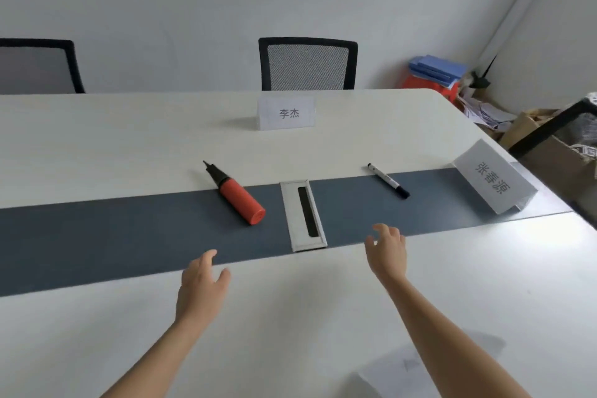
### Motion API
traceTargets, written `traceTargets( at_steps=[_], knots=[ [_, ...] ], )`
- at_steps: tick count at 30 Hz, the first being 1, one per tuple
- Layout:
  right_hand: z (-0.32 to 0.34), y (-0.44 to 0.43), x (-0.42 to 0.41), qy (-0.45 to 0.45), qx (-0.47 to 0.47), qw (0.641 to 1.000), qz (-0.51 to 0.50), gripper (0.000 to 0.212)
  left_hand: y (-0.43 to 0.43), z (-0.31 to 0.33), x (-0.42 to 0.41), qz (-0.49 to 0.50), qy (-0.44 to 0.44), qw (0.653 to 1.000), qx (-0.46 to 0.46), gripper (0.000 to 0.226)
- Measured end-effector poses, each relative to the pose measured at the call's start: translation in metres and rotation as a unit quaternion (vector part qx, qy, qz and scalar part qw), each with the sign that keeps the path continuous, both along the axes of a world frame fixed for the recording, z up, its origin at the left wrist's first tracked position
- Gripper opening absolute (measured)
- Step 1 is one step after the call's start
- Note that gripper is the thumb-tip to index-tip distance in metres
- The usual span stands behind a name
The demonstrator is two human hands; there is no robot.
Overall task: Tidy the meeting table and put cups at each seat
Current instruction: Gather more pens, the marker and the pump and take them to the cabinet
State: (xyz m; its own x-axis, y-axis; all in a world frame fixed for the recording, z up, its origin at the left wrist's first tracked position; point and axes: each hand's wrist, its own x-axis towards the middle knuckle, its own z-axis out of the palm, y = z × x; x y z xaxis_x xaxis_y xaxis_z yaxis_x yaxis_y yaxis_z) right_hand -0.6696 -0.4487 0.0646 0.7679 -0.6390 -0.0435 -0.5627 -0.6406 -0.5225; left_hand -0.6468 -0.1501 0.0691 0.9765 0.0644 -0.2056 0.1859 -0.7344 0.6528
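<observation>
Hovering left hand (202,287), right hand (386,252): grips wide | black-nozzled red pump (239,196) | white marker (388,180)

The counter (323,317) runs out of the frame at the left, bottom and right edges. The mesh chair (308,63) at top centre shows only its backrest, the rest being behind the counter. A second chair (35,66) at upper left is cut by the left edge, and a third chair (549,129) by the right edge. The left forearm (155,355) and right forearm (452,342) leave at the bottom edge. The marker (388,180) bears print too small to read. A paper sheet (394,375) at lower right is blurred, partly under the right forearm.
</observation>
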Motion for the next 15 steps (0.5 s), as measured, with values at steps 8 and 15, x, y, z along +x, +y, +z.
traceTargets(
  at_steps=[8, 15],
  knots=[
    [-0.058, -0.071, 0.066, 0.059, -0.114, 0.992, 0.006, 0.055, -0.075, -0.014, 0.087, 0.11, 0.018, 0.993, -0.042, 0.058],
    [-0.084, -0.117, 0.102, 0.027, -0.207, 0.976, 0.064, 0.079, -0.1, -0.031, 0.147, 0.138, 0.02, 0.987, 0.086, 0.074]
  ],
)
